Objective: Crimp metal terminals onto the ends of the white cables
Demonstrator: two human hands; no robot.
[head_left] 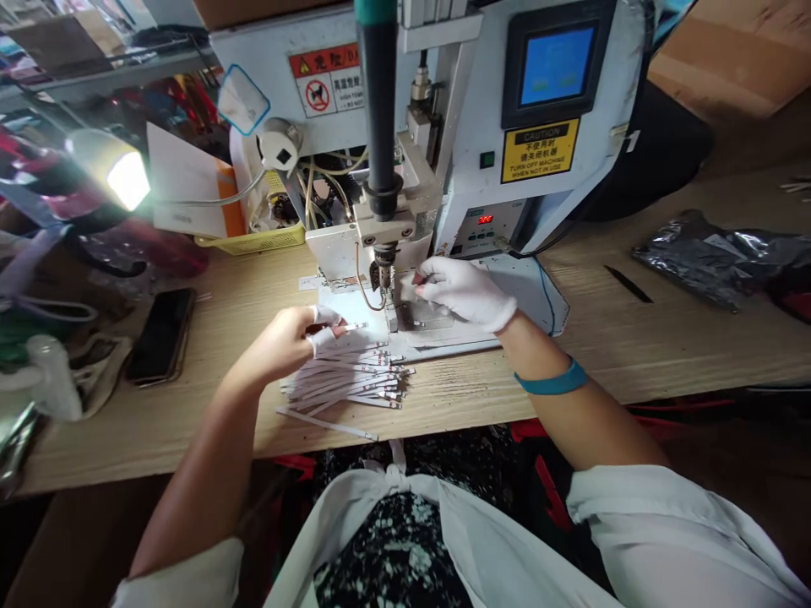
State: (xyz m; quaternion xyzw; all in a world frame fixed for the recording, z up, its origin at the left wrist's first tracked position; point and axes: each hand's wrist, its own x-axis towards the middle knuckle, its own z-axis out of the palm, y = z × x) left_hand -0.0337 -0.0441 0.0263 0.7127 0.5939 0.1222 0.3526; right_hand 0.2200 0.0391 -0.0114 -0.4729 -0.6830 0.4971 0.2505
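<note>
My left hand (288, 338), with white covers on two fingers, pinches a narrow white strip (356, 326) just left of the machine's nozzle (383, 263). Below it lies a loose pile of similar white strips (345, 378), many with small dark marks at their right ends. My right hand (465, 291), in a white glove, is over the metal work plate (437, 323) to the right of the nozzle. Its thumb and fingertips are pressed together; whatever is between them is too small to make out. A thin copper-coloured tube (363, 291) curves down beside the nozzle.
The white machine (462, 169) stands directly ahead, with a blue touchscreen (557, 63) and warning labels. A lit lamp (127, 179), a yellow basket (253, 242) and a phone (162, 335) are at left. Right lie a dark blade-like piece (628, 285) and grey plastic bags (703, 257).
</note>
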